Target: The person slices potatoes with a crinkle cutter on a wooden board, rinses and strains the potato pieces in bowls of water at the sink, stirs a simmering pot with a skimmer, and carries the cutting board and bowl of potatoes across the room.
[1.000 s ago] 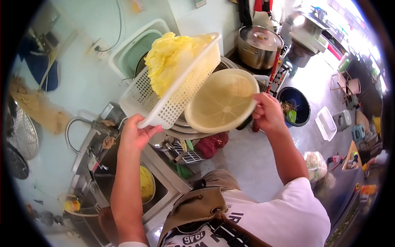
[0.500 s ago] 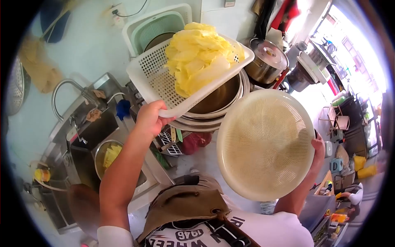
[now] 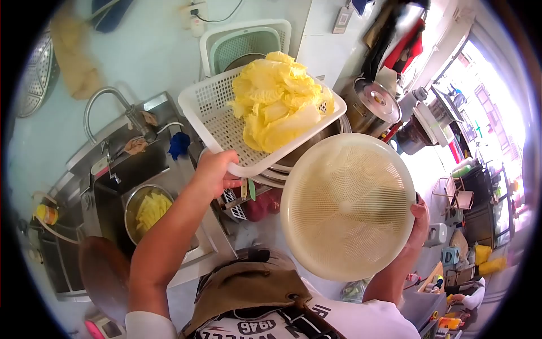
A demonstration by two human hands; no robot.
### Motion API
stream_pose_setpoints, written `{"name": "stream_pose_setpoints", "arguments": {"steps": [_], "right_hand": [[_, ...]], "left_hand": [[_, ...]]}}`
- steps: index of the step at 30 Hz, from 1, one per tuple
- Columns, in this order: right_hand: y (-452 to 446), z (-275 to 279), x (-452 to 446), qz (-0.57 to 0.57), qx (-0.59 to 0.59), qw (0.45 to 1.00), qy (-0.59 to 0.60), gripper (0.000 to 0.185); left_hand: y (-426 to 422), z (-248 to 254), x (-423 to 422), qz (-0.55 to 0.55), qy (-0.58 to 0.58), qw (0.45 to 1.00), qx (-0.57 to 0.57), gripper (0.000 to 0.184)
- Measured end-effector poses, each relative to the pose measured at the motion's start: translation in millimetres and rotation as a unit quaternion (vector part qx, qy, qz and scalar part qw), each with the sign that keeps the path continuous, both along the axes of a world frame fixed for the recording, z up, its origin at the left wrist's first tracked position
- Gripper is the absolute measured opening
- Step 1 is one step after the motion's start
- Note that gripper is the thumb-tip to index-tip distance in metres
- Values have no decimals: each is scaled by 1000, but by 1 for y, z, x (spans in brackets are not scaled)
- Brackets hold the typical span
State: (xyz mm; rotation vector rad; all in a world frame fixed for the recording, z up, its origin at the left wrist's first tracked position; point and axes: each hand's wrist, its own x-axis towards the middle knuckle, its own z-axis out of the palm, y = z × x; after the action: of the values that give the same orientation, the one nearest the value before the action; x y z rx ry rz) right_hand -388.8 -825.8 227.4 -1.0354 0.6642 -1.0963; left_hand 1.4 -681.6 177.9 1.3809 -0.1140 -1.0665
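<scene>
My left hand (image 3: 217, 174) is closed around the near-left corner of a white slatted plastic basket (image 3: 210, 116). Yellow napa cabbage leaves (image 3: 276, 107) are heaped in its right part, and it tilts toward me. On the other side, my right hand (image 3: 416, 220) grips the right rim of a round cream-coloured plastic colander (image 3: 345, 208); its fingers are partly hidden behind the rim. The colander is held up in front of me, with no food visible on it. Below the basket, partly covered by it and the colander, are stacked metal basins (image 3: 278, 176).
At left is a steel sink (image 3: 127, 172) with a curved faucet (image 3: 107, 93); a metal bowl (image 3: 131, 217) of pale yellow pieces sits in it. A lidded steel pot (image 3: 370, 107) stands at back right. A green basket (image 3: 245, 45) leans against the wall. A brown round board (image 3: 101, 271) stands lower left.
The view has shifted, bringing more of the sink bowl into sight. The colander has moved left and sits closer under the basket. Both hands keep their holds.
</scene>
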Motion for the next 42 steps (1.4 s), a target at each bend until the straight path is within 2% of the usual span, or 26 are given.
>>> {"name": "stream_pose_setpoints", "arguments": {"steps": [3,9,12,14,15,17,19,20,22,23,26,29,32,34,36,37,38,39,40,41,42], "right_hand": [[8,11,15,8,-4,1000,-13,41],[11,7,14,6,9,1000,-22,40],[13,-1,14,-47,10,999,-5,42],[31,10,36,-55,5,998,0,47],[41,17,48,-51,6,999,3,49],[43,13,55,32,10,999,2,61],[49,6,64,59,32,998,6,57],[52,-1,68,53,21,998,28,56],[60,-19,74,29,-6,997,75,52],[62,-28,73,41,42,997,51,46],[89,-19,97,120,48,992,9,37],[106,-16,109,143,43,989,11,32],[119,-14,118,172,20,985,14,31],[136,-17,133,177,-2,984,3,29],[149,-17,147,124,-86,982,113,24],[154,-22,154,97,-94,980,149,21],[158,-29,159,111,-23,986,122,17],[162,-35,165,123,30,987,100,13],[168,-37,173,145,61,984,82,9],[171,-33,185,217,68,972,54,10],[178,-31,192,243,80,965,56,11]], "left_hand": [[10,13,4,-18,-29,998,58,38],[15,15,11,-32,-43,996,75,36],[18,28,1,-33,-53,996,66,37],[22,17,0,-18,-38,998,41,39],[29,11,-1,-2,-30,999,33,41],[43,6,-9,42,-30,998,24,45],[65,-12,-21,84,23,996,-12,50],[82,-20,-22,21,91,995,-42,60],[118,-23,-30,-69,201,968,-136,60],[132,-22,-34,-114,255,943,-183,60],[160,-19,-40,-168,72,970,-159,56],[173,-14,-41,-112,78,986,-96,47],[188,-11,-37,-131,-91,985,-71,43],[204,-9,-32,-61,-82,992,-73,40],[225,-18,-24,11,-83,995,-63,36],[236,-20,-19,69,-41,993,-90,35],[248,-22,-13,124,1,985,-118,33],[265,-27,-5,101,-185,977,-30,33],[281,-29,4,126,-212,969,-14,35],[296,-30,13,168,-209,963,-8,37],[312,-29,22,243,-119,961,-52,38]]}}
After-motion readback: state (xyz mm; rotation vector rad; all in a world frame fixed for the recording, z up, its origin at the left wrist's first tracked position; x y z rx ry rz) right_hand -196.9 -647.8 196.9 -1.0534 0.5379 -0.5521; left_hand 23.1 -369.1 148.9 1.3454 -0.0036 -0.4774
